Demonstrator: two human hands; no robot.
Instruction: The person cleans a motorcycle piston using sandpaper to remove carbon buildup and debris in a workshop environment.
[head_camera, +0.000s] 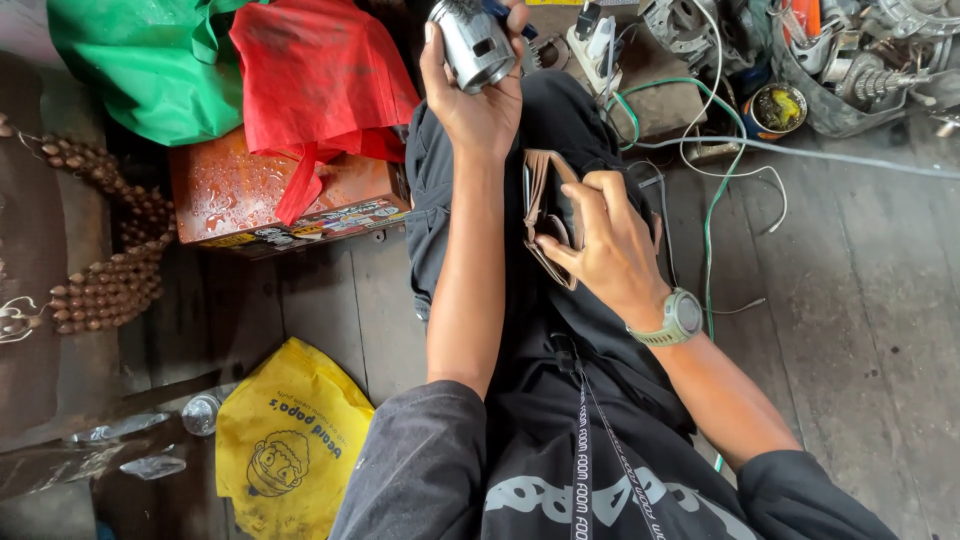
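Two hands busy: my left hand (478, 95) grips a metal cylinder (472, 42) raised above my knee, my right hand (605, 245) pinches a folded brown sheet (545, 205) on my lap. Loosen either and the cylinder could drop onto the wooden floor (850, 300).

Two hands: left (478, 95), right (610, 245); three bags: green (150, 65), red (315, 70), yellow (290, 435); one metal cylinder (472, 42); one wallet (548, 215)

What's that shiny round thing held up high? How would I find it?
Start at the red bag at the top, then look just right of it. The left hand holds up a shiny metal cylinder, open end toward the camera. It is the only silvery thing in a hand; the right hand holds a brown wallet.
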